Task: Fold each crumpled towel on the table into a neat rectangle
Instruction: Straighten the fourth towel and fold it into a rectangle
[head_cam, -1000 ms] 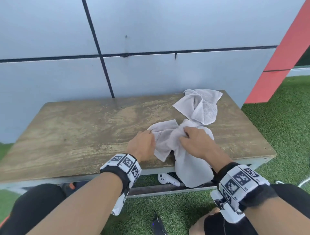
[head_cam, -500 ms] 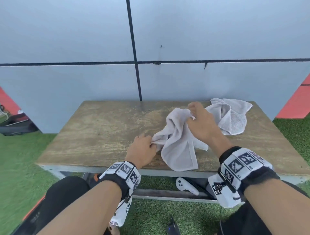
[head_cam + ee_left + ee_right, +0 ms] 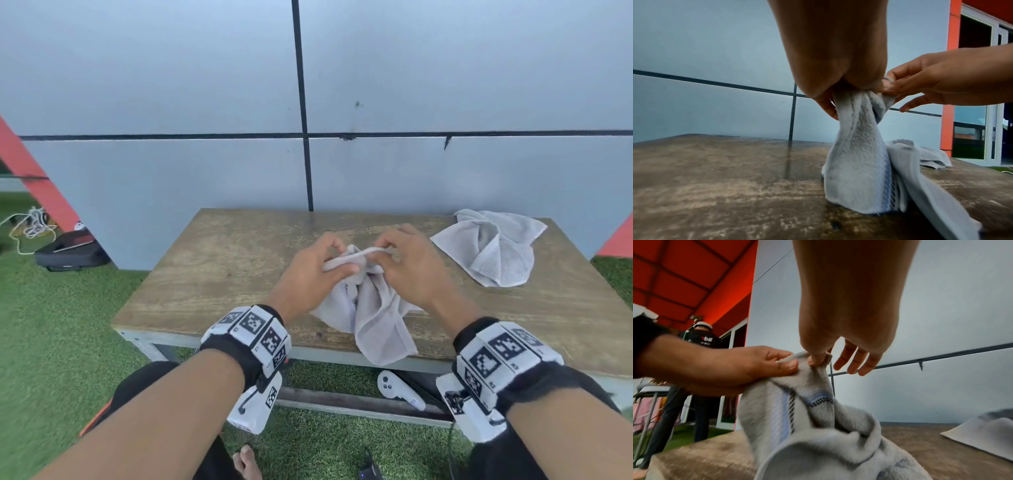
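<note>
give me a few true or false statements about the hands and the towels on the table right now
1. Both hands pinch the same towel. True: the left hand and the right hand hold the top edge of the near towel.
2. The near towel lies flat on the table. False: it is lifted and bunched, its lower end draped over the front edge of the table.
3. A second towel lies at the far right of the table. True.
4. The second towel is folded into a neat rectangle. False: it is crumpled.
5. The two towels touch. False: they lie apart.
</note>
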`<state>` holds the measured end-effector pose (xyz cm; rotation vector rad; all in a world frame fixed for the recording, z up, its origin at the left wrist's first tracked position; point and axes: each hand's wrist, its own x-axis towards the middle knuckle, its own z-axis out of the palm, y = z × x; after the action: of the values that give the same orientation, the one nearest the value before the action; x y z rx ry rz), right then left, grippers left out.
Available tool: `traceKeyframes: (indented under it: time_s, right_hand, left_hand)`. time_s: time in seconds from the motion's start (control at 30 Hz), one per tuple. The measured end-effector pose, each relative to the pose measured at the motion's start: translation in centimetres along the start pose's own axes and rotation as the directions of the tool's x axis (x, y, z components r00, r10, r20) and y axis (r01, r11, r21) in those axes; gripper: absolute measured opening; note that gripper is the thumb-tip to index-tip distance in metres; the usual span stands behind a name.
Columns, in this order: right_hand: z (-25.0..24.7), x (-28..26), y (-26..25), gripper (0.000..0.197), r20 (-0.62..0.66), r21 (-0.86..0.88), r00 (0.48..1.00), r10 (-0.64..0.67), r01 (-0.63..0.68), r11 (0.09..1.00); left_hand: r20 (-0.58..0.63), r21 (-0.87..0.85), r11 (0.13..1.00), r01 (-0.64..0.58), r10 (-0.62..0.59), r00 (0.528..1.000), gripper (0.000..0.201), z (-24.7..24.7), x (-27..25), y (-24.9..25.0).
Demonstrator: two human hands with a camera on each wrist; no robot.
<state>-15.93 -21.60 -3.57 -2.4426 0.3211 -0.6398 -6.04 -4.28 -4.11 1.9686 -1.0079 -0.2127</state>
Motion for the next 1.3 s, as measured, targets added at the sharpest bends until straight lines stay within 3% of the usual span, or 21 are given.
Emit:
traceKeyframes:
  time_s: [0.3,0.5,0.67,0.77,0.87,1.0,1.1,1.17,1.3]
  right_hand:
    - [-4.1,0.6,-0.8,0.019,-0.183,0.132,0.981,0.057,-0.033,0.991]
    - [-7.4,0.1,-0.5,0.020,-0.409,0.172,0.896,0.174,-0.112,0.979]
    - [-9.1,-0.4,-0.2,0.022,-0.437,0.138,0.866,0.245,-0.205,0.969]
    - [-9.2,-0.6,0.7,0.024,-0.322,0.116,0.883,0.343,-0.323,0.939]
    - [-8.3,-1.4,2.0,0.027,-0.083,0.041,0.903,0.422,-0.420,0.907]
    - [-5.0,-2.8,3.5,0.028,0.256,-0.107,0.870,0.422,-0.408,0.907]
    - [-1.5,-2.7,5.3,0.027,0.410,-0.186,0.815,0.408,-0.363,0.913]
    - [0.7,-2.3,5.9,0.028,0.475,-0.217,0.784,0.400,-0.336,0.917]
    - [3.5,-0.2,6.8,0.034,0.484,-0.216,0.814,0.322,-0.245,0.945]
  left_hand:
    - [-0.096,0.089,0.995,0.048,-0.040,0.995,0.011,-4.2,0.5,-0.8]
    - [-0.144,0.179,0.977,0.115,-0.090,0.985,0.044,-7.1,-0.3,-0.4]
    - [-0.126,0.171,0.981,0.088,-0.066,0.990,0.024,-7.1,-0.8,2.2]
    - [-0.049,0.132,0.986,0.103,-0.097,0.994,0.019,-5.8,-0.8,2.5]
    - [0.055,0.133,0.982,0.134,-0.142,0.988,0.023,-4.1,-0.5,1.4]
    - [0.222,0.195,0.972,0.134,-0.176,0.959,0.036,-0.7,0.2,-1.1]
    - [0.301,0.174,0.948,0.265,-0.308,0.903,0.015,1.5,1.0,-3.1]
    - [0.368,0.130,0.953,0.275,-0.304,0.879,0.035,2.6,1.9,-4.3]
    - [0.505,0.145,0.981,0.128,-0.185,0.843,0.026,4.4,4.2,-5.7]
